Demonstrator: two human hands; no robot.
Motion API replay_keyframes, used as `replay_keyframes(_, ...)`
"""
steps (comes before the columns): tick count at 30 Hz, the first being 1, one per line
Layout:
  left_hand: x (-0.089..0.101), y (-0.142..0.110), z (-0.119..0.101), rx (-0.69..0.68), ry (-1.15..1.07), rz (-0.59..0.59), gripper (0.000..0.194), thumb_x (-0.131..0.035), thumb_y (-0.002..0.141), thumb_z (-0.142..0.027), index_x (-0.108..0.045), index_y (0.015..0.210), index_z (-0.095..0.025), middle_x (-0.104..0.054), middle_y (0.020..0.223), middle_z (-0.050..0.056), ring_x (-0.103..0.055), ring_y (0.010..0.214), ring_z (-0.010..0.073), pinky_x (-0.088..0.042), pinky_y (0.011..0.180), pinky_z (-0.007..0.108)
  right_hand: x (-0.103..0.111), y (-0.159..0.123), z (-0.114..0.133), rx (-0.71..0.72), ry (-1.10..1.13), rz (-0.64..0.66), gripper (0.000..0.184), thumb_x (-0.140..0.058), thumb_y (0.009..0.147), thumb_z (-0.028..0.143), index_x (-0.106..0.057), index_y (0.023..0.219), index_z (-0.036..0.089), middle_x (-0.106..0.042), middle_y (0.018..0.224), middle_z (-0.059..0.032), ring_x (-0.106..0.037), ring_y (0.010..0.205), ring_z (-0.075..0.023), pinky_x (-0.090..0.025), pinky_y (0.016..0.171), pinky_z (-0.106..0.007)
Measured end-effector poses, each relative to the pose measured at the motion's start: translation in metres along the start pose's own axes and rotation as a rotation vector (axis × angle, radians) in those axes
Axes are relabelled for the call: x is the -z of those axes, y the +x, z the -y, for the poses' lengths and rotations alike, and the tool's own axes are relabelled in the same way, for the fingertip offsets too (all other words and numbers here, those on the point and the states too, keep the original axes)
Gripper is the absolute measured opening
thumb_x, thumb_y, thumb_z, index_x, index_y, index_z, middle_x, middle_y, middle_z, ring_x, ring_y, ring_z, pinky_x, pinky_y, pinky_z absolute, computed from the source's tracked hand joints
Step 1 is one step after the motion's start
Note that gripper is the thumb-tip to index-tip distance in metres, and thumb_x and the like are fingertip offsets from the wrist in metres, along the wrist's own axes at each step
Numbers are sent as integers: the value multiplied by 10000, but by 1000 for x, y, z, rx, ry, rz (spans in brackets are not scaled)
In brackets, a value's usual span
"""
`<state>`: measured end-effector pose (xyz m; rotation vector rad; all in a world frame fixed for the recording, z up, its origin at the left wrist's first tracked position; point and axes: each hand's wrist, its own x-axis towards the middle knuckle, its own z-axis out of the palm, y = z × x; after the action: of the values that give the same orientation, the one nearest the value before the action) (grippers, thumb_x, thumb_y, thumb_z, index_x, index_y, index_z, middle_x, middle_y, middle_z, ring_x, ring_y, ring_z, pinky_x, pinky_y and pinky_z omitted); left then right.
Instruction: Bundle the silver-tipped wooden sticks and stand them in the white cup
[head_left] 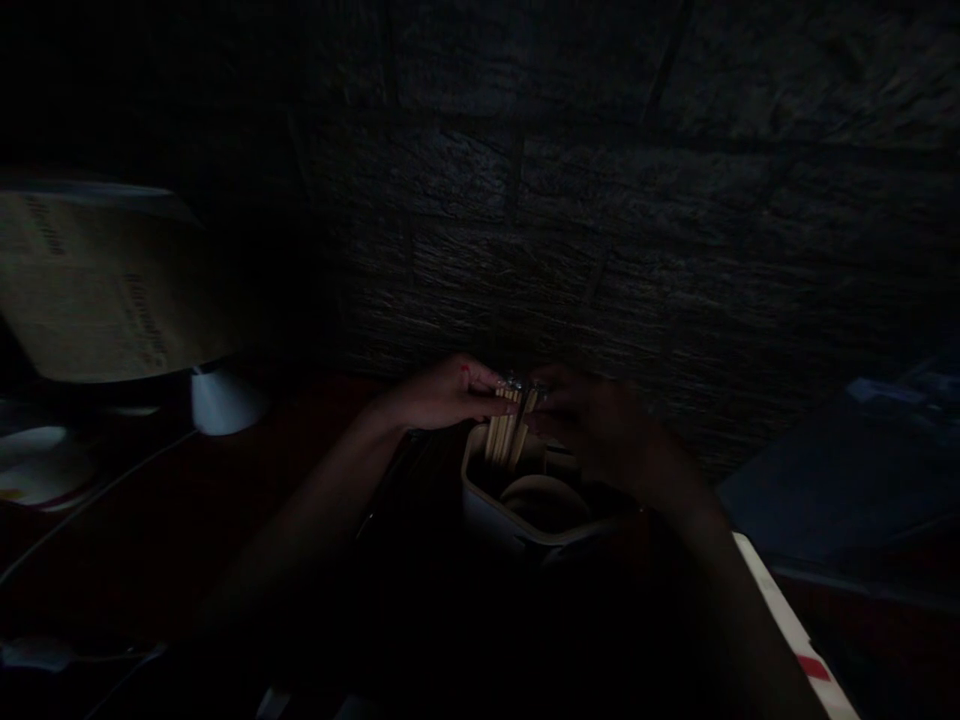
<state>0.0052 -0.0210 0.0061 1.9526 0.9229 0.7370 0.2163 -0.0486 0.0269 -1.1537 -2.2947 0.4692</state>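
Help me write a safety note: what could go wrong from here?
The thin sticks might slip or scatter, as the left hand seems to pinch them only near their upper ends.

In this dim light, the shadowed right hand could misjudge its grip or knock the container just below.

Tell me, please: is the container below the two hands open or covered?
Open. No lid covers the container; thin sticks reach down inside its rim, and a round object also shows within.
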Motion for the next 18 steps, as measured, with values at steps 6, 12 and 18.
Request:
replay_keyframes(6,2,1,7,27,-26,27,243,-684,776,-340,-733,863,-118,-657,701,4,-524,617,93,-425,582,199,-13,6,-5,-7,17,58,166,-604,836,202,-667,988,179,-755,896,-70,-696,791,-211,-446,629,-271)
replay_keyframes(12,4,1,3,33,-15,28,210,-666,796,-315,-730,842,-120,-639,674,-10,-503,605,79,-399,566,183,-9,7,-2,36,15,38,145,-591,835,186,-692,938,203,-752,938,-52,-694,821,-203,-462,690,-284)
replay_keyframes(18,6,-1,1,37,-19,11,186,-663,796,-281,-730,849,-116,-657,717,-2,-511,623,80,-402,583,182,-10,7,-1,9,35,30,227,-599,833,189,-692,1040,197,-753,931,-52,-696,789,-194,-467,677,-276)
